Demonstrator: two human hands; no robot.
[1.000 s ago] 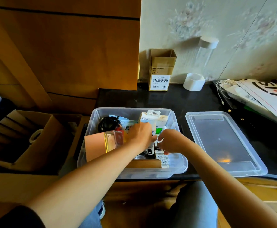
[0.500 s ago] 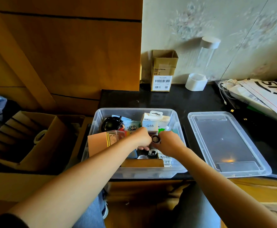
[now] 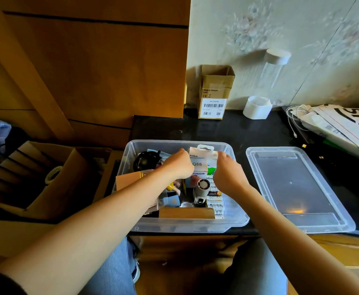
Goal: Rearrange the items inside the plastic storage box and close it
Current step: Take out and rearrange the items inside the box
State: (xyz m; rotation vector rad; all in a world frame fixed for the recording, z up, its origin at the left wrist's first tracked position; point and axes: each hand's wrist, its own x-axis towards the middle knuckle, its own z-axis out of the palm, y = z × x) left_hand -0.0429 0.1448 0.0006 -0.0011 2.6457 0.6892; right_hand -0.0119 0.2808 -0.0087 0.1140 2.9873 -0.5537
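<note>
- The left hand (image 3: 179, 165) reaches into the plastic storage box (image 3: 234, 225), fingers curled at the left edge of an upright white carton (image 3: 199, 161) printed "belkin" and "Q88"; whether they actually pinch it I cannot tell.
- The right hand (image 3: 227, 171) is at the carton's right edge, fingers bent down toward it; its hold is likewise hidden.
- Below the hands, inside the box, stands a small white cylindrical device (image 3: 201, 190), with battery packs (image 3: 215, 204) just beside it on the right.
- A black rounded object (image 3: 145, 161) lies in the box's far left corner, and a tan cardboard piece (image 3: 128, 180) leans by the left wall.
- The box sits open at the near edge of the dark counter (image 3: 227, 130).
- Its clear lid (image 3: 295, 188) lies flat on the counter just beside it, to the right.
- At the wall stand a brown cardboard box (image 3: 214, 92) and a clear tube (image 3: 265, 81).
</note>
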